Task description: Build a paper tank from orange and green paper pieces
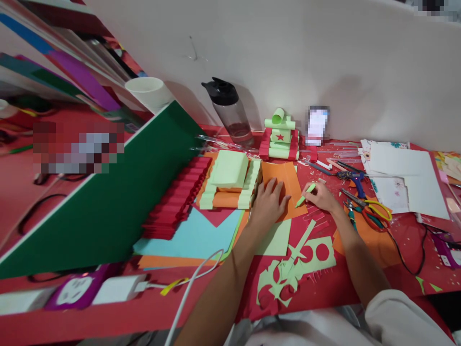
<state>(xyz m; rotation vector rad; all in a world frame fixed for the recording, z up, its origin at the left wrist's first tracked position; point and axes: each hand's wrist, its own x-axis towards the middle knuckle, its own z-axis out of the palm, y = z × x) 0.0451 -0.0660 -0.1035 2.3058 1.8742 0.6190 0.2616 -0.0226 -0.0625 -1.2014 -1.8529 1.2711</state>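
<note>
My left hand [271,202] lies on an orange paper sheet [288,180] with its fingers spread. In my right hand [322,197] is a slim light-green pen-shaped tool [307,194]; its tip points down at the sheet's right side, and whether it is a pen or a cutter I cannot tell. Left of my left hand stands a green and orange paper model [229,170]. Behind the sheet is a finished-looking paper tank [281,137] with a red star. Pale green paper offcuts [298,269] with cut-out holes lie between my forearms.
Scissors [378,211], pliers [351,214] and a blue glue gun [356,182] lie at the right. A water bottle [230,113] and a phone [317,126] stand by the wall. Pleated red paper [176,199] leans near a green board [118,202]. A white cable [194,276] crosses the front.
</note>
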